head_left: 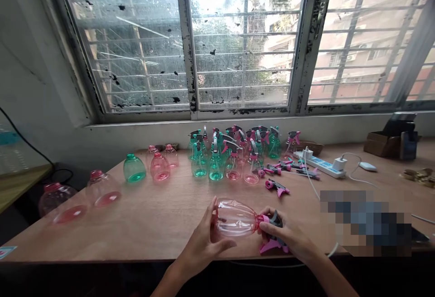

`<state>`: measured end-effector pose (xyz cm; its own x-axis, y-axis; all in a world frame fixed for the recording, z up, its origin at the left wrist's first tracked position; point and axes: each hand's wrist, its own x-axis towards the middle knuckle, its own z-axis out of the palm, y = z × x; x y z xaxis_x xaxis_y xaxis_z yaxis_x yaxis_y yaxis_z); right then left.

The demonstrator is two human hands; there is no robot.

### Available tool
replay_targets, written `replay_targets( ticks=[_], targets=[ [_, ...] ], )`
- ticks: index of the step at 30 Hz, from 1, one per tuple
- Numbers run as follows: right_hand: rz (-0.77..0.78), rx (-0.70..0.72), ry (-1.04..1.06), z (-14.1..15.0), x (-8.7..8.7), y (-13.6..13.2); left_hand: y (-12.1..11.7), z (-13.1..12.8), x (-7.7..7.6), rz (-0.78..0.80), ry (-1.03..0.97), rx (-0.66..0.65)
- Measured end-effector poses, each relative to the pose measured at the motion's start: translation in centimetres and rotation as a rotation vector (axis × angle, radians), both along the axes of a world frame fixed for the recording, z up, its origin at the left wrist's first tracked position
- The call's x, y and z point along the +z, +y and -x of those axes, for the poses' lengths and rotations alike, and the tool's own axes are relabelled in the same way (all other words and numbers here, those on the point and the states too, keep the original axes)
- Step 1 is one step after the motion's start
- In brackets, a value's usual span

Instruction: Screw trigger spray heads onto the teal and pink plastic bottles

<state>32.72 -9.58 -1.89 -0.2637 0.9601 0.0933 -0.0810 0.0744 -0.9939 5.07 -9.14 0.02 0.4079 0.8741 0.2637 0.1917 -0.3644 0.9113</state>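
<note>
A clear pink spray bottle (236, 217) lies sideways above the table's front edge, its base to the left and its neck to the right. My left hand (209, 233) cups the base end, fingers behind it and thumb below. At the neck, the fingers of my right hand (280, 229) close around the pink collar of a black-and-pink trigger spray head (273, 245). That head sits at the bottle's mouth, its pink trigger pointing down. How far it is screwed on cannot be made out. Beyond my hands, a loose trigger head (277, 187) rests on the wood.
Several green and pink bottles with spray heads (216, 163) stand at the back. Open-necked bottles, including a green one (134, 169), stand left. More loose heads (288, 166) lie near a white power strip (321, 163). A white cable (311, 181) crosses the table (163, 224) on the right.
</note>
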Motion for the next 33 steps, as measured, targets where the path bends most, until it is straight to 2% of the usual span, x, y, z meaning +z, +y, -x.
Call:
replay_targets(
  ticks=[4,13,22,33],
  targets=[
    [0.005,0.002,0.017,0.1,0.2,0.0,0.0,0.1,0.3,-0.006,0.009,0.005],
    [0.004,-0.020,0.109,0.3,0.0,0.2,0.3,-0.2,-0.3,-0.012,-0.013,0.001],
    [-0.002,-0.047,0.033,0.3,0.0,0.2,0.0,0.1,-0.1,-0.003,0.070,0.014],
    [0.029,-0.038,0.087,0.3,-0.5,0.4,0.5,0.0,-1.3,-0.091,0.066,0.001]
  ],
)
